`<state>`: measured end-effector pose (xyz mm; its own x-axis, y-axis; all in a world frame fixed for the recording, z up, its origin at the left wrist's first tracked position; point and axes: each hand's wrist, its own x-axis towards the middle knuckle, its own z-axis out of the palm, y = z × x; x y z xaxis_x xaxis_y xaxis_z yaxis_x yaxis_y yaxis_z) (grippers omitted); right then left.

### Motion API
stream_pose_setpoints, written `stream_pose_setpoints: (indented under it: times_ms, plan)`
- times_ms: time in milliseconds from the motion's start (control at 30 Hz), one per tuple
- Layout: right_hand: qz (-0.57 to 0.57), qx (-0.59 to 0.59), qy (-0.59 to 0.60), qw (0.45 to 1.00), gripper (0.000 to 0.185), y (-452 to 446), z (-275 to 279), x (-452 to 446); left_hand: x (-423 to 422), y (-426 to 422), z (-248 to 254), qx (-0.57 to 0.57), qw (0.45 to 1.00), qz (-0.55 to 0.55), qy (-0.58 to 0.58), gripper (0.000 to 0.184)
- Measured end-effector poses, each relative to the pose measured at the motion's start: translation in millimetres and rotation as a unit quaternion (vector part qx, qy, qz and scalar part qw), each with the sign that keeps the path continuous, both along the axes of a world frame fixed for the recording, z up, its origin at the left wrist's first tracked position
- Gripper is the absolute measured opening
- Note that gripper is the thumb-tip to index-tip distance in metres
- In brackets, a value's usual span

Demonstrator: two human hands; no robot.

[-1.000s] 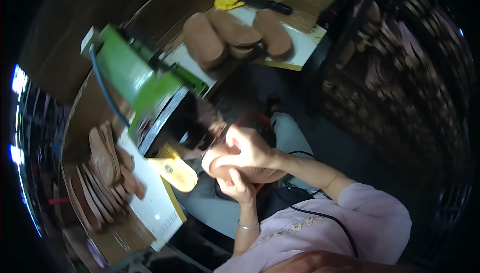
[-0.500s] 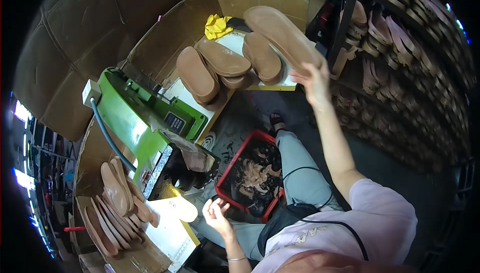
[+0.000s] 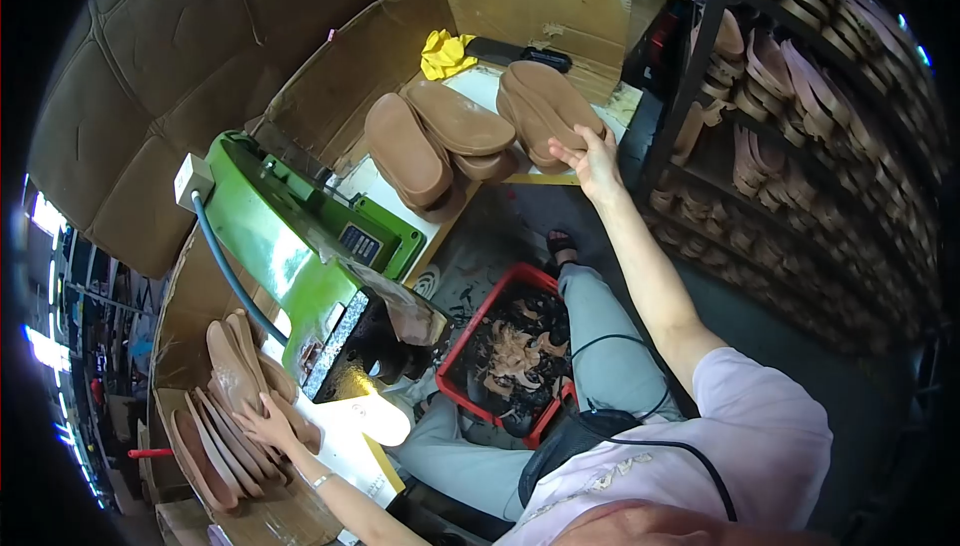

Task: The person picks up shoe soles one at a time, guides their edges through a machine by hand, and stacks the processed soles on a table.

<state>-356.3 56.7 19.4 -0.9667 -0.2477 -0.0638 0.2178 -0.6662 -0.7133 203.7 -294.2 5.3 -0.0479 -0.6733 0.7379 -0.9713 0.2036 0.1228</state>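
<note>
My right hand is at the near end of a brown shoe sole, fingers on its edge. That sole rests on top of another at the right end of the white bench top. Beside it, to the left, lie two more stacks of brown soles, one sole slanting and another across its pile. My left hand reaches to a row of upright thin soles in a cardboard tray, fingers spread and touching a brown sole there. The undersides of the stacks are hidden.
A green sewing-type machine with a blue cable stands between the two groups. Below is a red bin of scraps. A shelf rack full of soles stands right. A yellow cloth and cardboard walls edge the bench.
My right hand has lowered the raised sole onto the stack at the bench's right end. My left hand has moved left from above my lap to the soles in the cardboard tray.
</note>
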Motion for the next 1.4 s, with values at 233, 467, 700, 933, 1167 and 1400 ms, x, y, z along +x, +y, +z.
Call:
stream_pose_setpoints:
  times_ms: [233, 467, 700, 933, 1167, 1400]
  plan:
    - [0.036, 0.036, 0.019, 0.999, 0.053, 2.8, 1.9, -11.6, -18.9, 5.6, -9.0, 0.08, 0.991, 0.089, -0.053, 0.057]
    - [0.018, -0.015, 0.071, 0.997, 0.042, 25.4, 14.8, -28.2, -20.9, 10.6, -11.9, 0.031, 0.996, 0.062, -0.05, 0.056]
    - [-0.129, 0.252, 0.029, 0.959, 0.067, 48.6, -39.6, -24.1, -10.2, 7.6, -17.6, -0.027, 0.999, -0.016, 0.026, 0.036]
    - [-0.085, 0.291, 0.019, 0.953, 0.069, 46.1, -49.5, -21.0, 23.7, -24.4, -6.8, -0.007, 0.942, -0.05, 0.332, 0.024]
    - [-0.362, 0.501, 0.252, 0.744, 0.065, 55.4, -130.6, -50.2, 50.8, 95.4, 45.7, 0.107, 0.658, -0.202, 0.718, 0.06]
    - [0.609, 0.178, 0.114, 0.764, 0.064, 31.7, -41.3, 253.0, -79.3, 346.3, -18.1, 0.453, 0.334, -0.213, 0.799, 0.062]
